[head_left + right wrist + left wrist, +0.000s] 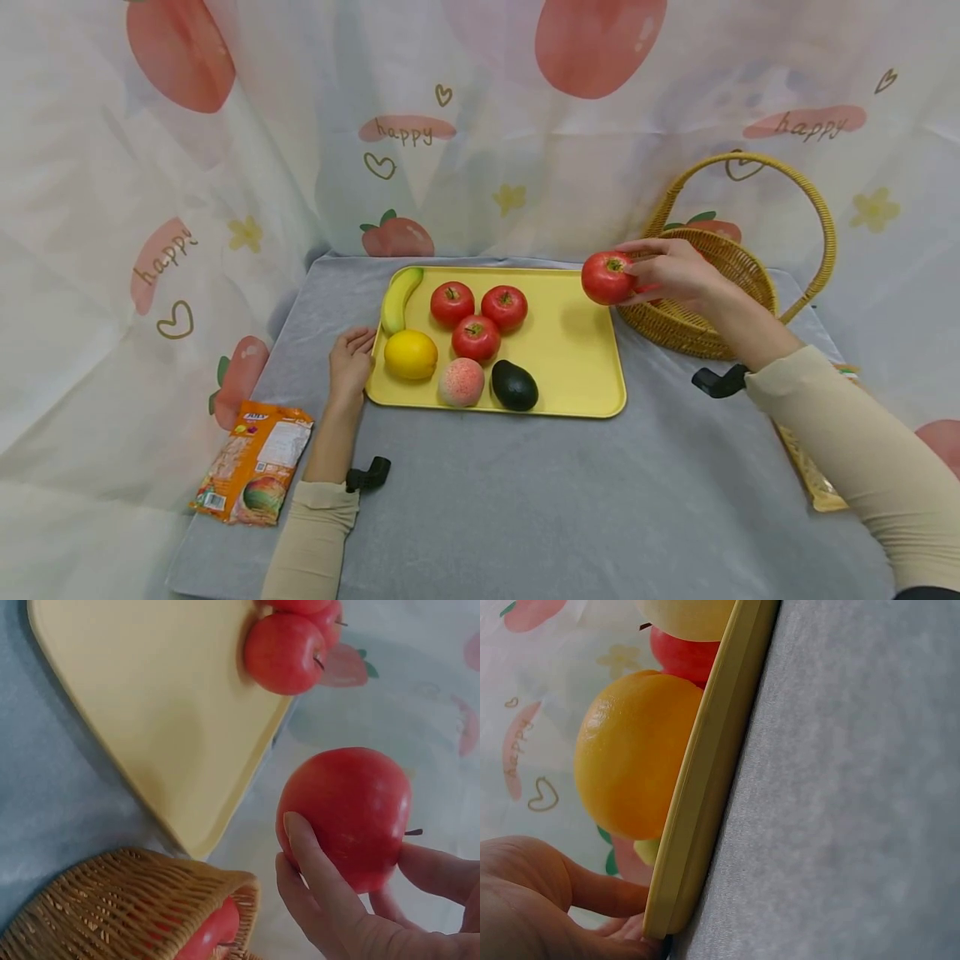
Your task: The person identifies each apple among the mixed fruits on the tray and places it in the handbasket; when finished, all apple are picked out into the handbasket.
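The left hand point(351, 362) is at the left rim of the yellow tray point(573, 375), its thumb and fingers closed lightly about the edge, while the right hand point(675, 271) holds a red apple point(606, 279) in its fingertips, lifted clear above the tray's right end, near the basket. Both arms wear beige sleeves point(311, 533). Nearest the person spreads the grey cloth point(510, 500) on the table. An orange snack packet point(258, 462) lies on it left of the left forearm, and a second packet point(813, 475) lies at the right, partly hidden under the right sleeve. Along the tray's near edge sit a pink peach point(461, 382) and, just beside it, a dark avocado point(514, 386). A yellow fruit point(411, 354) lies a little farther left, and beyond are three red apples point(476, 338) clustered together, with a banana point(401, 302) along the far left corner. Right of the tray stands a wicker basket point(675, 337), handle upright, with red fruit point(217, 930) inside; how many, I cannot tell. Behind everything hangs a pale curtain point(472, 200) printed with fruit, hearts and "happy".
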Demonstrator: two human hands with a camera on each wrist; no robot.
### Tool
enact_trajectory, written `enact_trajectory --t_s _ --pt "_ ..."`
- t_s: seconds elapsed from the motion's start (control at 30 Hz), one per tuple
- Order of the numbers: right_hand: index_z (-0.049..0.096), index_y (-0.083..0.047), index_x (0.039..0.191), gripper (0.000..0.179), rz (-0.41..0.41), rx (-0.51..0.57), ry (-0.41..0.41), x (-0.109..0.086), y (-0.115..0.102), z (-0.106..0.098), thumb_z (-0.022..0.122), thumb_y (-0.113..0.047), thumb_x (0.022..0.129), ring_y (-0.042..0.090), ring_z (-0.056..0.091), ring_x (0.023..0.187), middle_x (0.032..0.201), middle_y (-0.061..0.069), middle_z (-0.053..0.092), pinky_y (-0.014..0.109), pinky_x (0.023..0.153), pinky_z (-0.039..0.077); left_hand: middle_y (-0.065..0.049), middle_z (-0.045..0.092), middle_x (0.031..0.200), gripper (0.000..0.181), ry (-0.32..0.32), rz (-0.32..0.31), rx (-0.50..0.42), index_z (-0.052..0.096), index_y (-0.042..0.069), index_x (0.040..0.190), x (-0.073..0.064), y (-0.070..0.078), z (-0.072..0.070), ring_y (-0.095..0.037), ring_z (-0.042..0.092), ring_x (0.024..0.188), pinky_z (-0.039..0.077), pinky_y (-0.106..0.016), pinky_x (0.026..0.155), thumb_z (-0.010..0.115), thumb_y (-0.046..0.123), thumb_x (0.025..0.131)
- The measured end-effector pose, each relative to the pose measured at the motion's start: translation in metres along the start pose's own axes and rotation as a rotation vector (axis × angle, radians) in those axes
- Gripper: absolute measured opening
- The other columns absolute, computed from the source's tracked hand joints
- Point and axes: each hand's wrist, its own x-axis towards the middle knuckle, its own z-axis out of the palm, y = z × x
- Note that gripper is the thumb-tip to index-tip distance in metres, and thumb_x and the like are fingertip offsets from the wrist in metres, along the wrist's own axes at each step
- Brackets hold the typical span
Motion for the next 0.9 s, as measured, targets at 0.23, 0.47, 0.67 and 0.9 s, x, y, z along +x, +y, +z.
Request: enact_trajectory --t_s 0.23,0.47,0.67,0.9 --pt "0.037 -0.002 0.16 0.056 -0.006 0.001 -0.013 -0.005 0.002 -0.014 0.055 -0.01 0.107 0.023 0.066 0.107 0.156 0.024 0.036 0.049 0.092 0.059 -0.021 0.053 0.149 0.058 -0.01 0.004 0.001 0.043 -0.002 0.149 -0.001 -0.002 -0.001 -0.029 0.052 0.14 0.043 -0.039 0.117 0.038 -0.02 0.094" --pt "0.039 -0.003 0.158 0.053 -0.01 -0.029 -0.006 -0.01 0.004 -0.029 0.054 -0.011 0.108 0.026 0.064 0.107 0.154 0.022 0.037 0.049 0.089 0.061 -0.022 0.053 0.148 0.058 -0.007 0.023 -0.006 0.043 -0.003 0.148 0.001 -0.002 -0.001 -0.03 0.052 0.14 0.042 -0.039 0.117 0.037 -0.021 0.093" --pt "0.04 -0.002 0.157 0.055 -0.016 0.003 -0.021 -0.014 0.01 -0.041 0.059 -0.014 0.106 0.02 0.071 0.1 0.143 0.018 0.047 0.051 0.09 0.06 -0.022 0.053 0.148 0.059 -0.007 0.019 -0.01 0.044 -0.002 0.148 0.0 -0.002 0.0 -0.03 0.053 0.14 0.043 -0.04 0.117 0.038 -0.021 0.092" --pt "0.049 -0.007 0.151 0.047 -0.003 0.035 -0.043 -0.016 0.016 -0.055 0.06 -0.011 0.106 0.022 0.071 0.101 0.14 0.015 0.048 0.055 0.093 0.058 -0.022 0.052 0.149 0.057 -0.011 0.019 -0.017 0.043 -0.003 0.148 0.001 -0.002 -0.001 -0.03 0.052 0.141 0.042 -0.04 0.117 0.038 -0.02 0.094"
